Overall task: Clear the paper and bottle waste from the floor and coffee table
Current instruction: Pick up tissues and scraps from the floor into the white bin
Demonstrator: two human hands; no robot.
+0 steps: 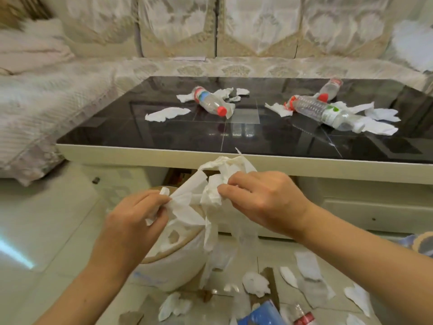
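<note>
no label on any bottle can be read: the crushed bottle toward the far left of the desk shows a blue, white and red band, the long ribbed bottle toward the far right a white band with green and red marks, and a small third bottle lies just behind it near the far edge; all three lie on their sides and have red caps. torn white tissue pieces lie around the bottles on the glossy black top, which has a cream rim. in front of the near edge, the left hand and right hand are both closed on one bunch of crumpled tissue, fingers pinched into it, strips hanging down over a round cream bin with a tan rim that stands on the floor. more tissue scraps are scattered on the pale tiled floor to the right of the bin, with a blue wrapper and a red-labelled bottle at the bottom, writing too blurred to read. a sofa with pale lace covers runs behind the desk and along the left.
</note>
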